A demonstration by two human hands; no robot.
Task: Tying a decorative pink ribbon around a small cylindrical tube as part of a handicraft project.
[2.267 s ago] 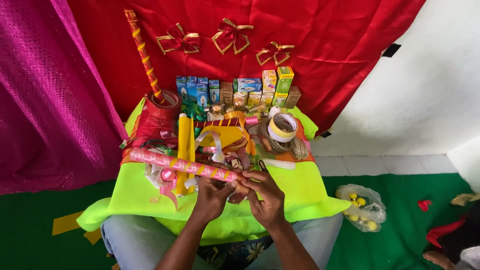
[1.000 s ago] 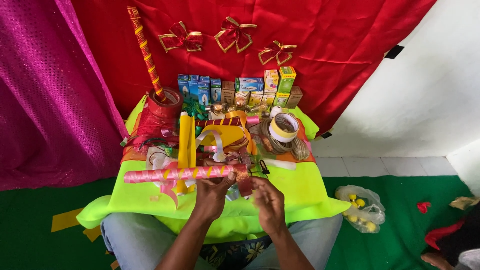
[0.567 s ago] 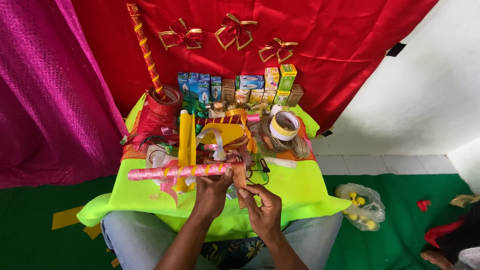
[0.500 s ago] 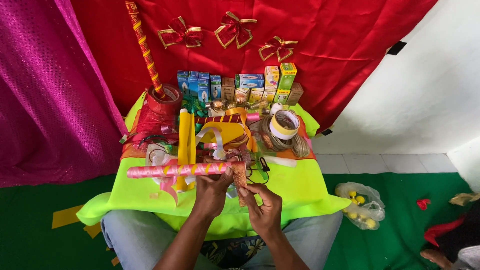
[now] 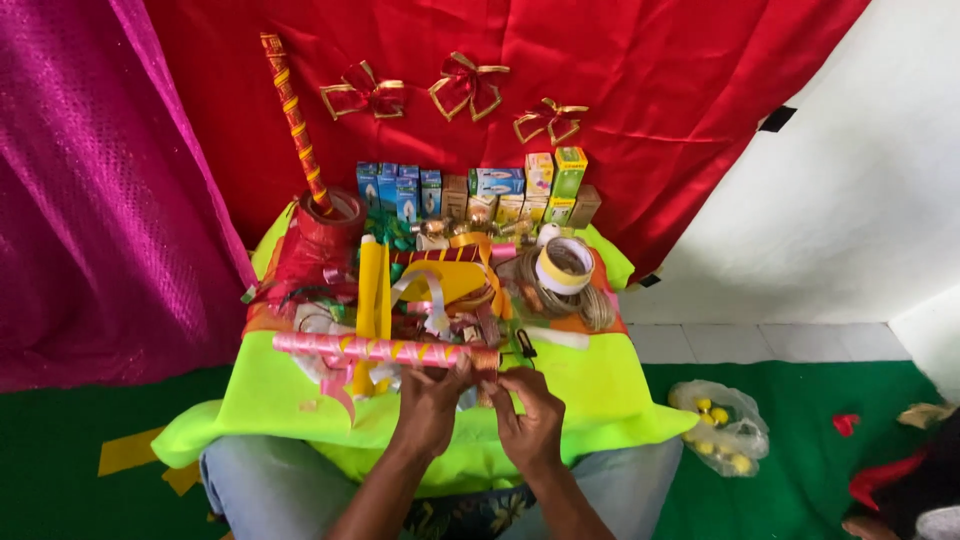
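Your left hand (image 5: 432, 408) is closed around the near end of the pink-and-yellow wrapped stick (image 5: 375, 349), holding it level across the lime-green cloth (image 5: 600, 385) on your lap. Your right hand (image 5: 530, 415) pinches the glittery copper ribbon (image 5: 486, 362) right at the stick's right tip, fingers tight on it. By the look of it, the spiral wrap already covers the whole shaft, and the copper band is only just seated at the end, so trimming the tip looks like what is left. Behind your hands sits the clutter: a yellow tape roll (image 5: 563, 265) on coiled twine, a red tape roll (image 5: 330, 212), small boxes (image 5: 470, 192) along the red backdrop (image 5: 600, 60).
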